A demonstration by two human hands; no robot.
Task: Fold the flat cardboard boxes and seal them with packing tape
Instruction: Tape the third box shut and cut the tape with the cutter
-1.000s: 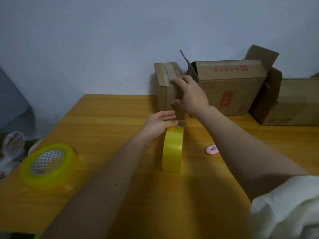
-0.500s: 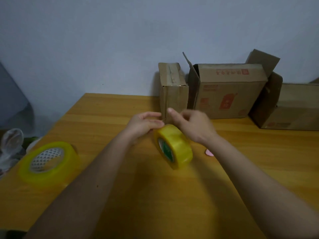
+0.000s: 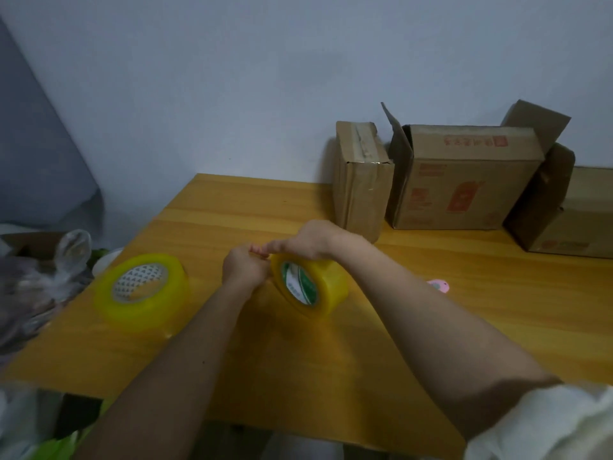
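Observation:
A yellow tape roll (image 3: 311, 287) with a green and white core stands tilted on the wooden table (image 3: 331, 360) at its middle. My right hand (image 3: 310, 240) rests over the roll's top and grips it. My left hand (image 3: 243, 268) is closed at the roll's upper left edge, its fingertips meeting those of the right hand. A small taped cardboard box (image 3: 360, 184) stands upright behind my hands, against the wall.
A second, larger yellow tape roll (image 3: 141, 288) lies flat at the table's left. A box with raised flaps (image 3: 464, 175) and another box (image 3: 570, 214) stand at the back right. A pink cutter (image 3: 438, 285) lies behind my right forearm. Plastic bags (image 3: 39, 283) sit off the left edge.
My hands left the small box and came back toward me with the tape roll. The roll turned from edge-on to tilted, its core now facing me.

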